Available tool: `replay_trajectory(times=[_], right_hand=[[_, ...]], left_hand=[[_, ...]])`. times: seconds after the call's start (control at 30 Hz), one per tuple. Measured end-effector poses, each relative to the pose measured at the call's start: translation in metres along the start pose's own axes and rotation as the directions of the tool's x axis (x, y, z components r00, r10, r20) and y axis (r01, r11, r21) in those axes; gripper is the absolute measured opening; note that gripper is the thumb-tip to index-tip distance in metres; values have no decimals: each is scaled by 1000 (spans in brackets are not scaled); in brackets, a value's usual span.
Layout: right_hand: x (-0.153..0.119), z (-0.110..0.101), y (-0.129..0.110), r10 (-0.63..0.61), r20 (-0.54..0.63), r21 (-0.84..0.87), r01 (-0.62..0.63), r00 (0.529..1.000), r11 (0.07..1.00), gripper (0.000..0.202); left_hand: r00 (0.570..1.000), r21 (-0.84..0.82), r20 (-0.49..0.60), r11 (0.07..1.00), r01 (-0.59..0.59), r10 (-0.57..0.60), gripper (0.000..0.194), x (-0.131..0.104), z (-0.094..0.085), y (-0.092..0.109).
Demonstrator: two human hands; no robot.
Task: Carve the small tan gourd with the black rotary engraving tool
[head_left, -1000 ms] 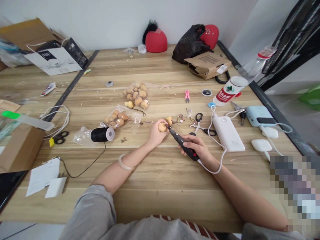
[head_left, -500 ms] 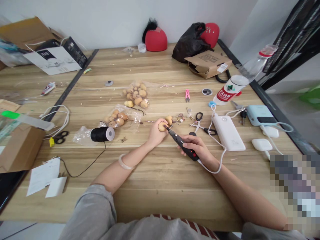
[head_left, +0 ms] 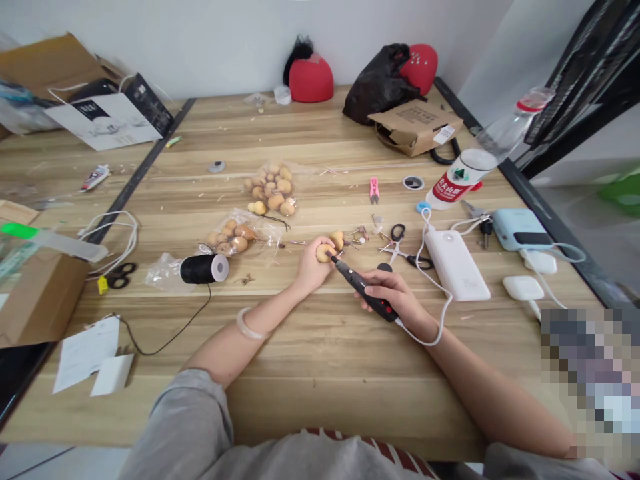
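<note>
My left hand (head_left: 313, 267) is closed around a small, round, tan gourd (head_left: 323, 253), which shows at the fingertips. In my right hand (head_left: 387, 293) is a black rotary tool (head_left: 363, 285), gripped like a pen. Its tip meets the gourd's face, and a red light glows near its rear end. A white cable (head_left: 434, 341) runs from the tool to a white power bank (head_left: 459, 265). Just beyond my left fingers lies another tan gourd (head_left: 338, 239), with several small tool bits (head_left: 361, 235) beside it.
Clear bags of tan gourds (head_left: 275, 188) lie ahead, near a black thread spool (head_left: 204, 269). Scissors (head_left: 396, 251) and pink snips (head_left: 375, 190) rest to the right. A plastic bottle (head_left: 456, 179) stands near a cardboard box (head_left: 415, 128). Another box (head_left: 43, 297) sits at left.
</note>
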State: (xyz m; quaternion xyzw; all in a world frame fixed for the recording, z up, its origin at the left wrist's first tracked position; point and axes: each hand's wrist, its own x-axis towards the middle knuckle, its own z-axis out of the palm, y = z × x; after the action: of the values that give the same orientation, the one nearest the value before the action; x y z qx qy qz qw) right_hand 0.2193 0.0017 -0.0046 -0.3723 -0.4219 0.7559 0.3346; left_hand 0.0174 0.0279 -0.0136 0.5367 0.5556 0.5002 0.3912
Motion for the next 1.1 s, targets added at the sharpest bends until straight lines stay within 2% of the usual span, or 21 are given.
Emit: replay_trajectory(times=[0.17, 0.33, 0.47, 0.63, 0.8, 0.93, 1.1], right_hand=[[0, 0, 0, -18, -31, 16, 19, 999, 1000, 33], [0, 2, -1, 6, -4, 0, -6, 1000, 1000, 32], [0, 1, -1, -4, -45, 21, 5, 999, 1000, 33], [1, 0, 0, -1, 9, -11, 1, 1000, 1000, 35], [2, 0, 1, -45, -3, 3, 45, 999, 999, 31], [3, 2, 0, -12, 46, -19, 13, 999, 1000, 35], [3, 4, -2, -42, -43, 12, 42, 998, 999, 31]], left_hand=[[1000, 40, -18, 999, -20, 21, 27, -1, 0, 2], [1000, 2, 0, 1000, 22, -22, 23, -1, 0, 2], [1000, 27, -21, 1000, 0, 1, 27, -1, 0, 2], [1000, 17, -7, 1000, 15, -15, 23, 0, 0, 3], [999, 39, -37, 999, 6, -4, 26, 0, 1, 2], [999, -7, -10, 999, 40, -40, 23, 0, 1, 2], [999, 46, -42, 999, 6, -4, 25, -1, 1, 4]])
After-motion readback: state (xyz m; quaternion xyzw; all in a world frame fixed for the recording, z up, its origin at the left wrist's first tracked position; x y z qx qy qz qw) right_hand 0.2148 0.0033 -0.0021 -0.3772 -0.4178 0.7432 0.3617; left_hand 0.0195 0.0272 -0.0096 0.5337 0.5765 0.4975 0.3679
